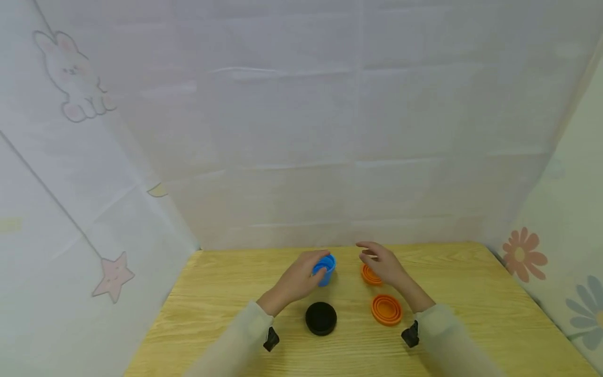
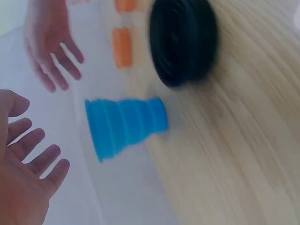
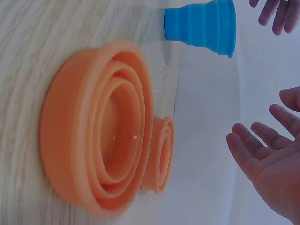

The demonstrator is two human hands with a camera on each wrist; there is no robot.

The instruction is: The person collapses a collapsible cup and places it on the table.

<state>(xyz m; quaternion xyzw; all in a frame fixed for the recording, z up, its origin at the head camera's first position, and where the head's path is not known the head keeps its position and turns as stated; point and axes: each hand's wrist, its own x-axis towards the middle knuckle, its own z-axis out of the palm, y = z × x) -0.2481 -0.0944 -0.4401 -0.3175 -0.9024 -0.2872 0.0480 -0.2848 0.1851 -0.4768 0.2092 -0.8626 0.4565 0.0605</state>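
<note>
A blue collapsible cup (image 2: 126,123) stands extended and upright on the wooden table. My left hand (image 1: 300,276) hovers beside and above its rim, fingers spread; the left wrist view shows a gap between hand and cup. My right hand (image 1: 383,263) is raised above the far orange collapsible cup (image 1: 370,275), holding nothing, its fingers loosely bent. Closer to me lies a second orange collapsible cup (image 3: 98,129), folded flat into rings like the far one. A black folded collapsible cup (image 1: 321,318) lies in front of the blue cup, near my left wrist.
The wooden table (image 1: 226,293) runs back to a white sheet wall (image 1: 292,131). Printed sheets with a rabbit, star and flowers flank both sides. A small black device (image 1: 270,339) sits at my left wrist, another (image 1: 410,334) at my right.
</note>
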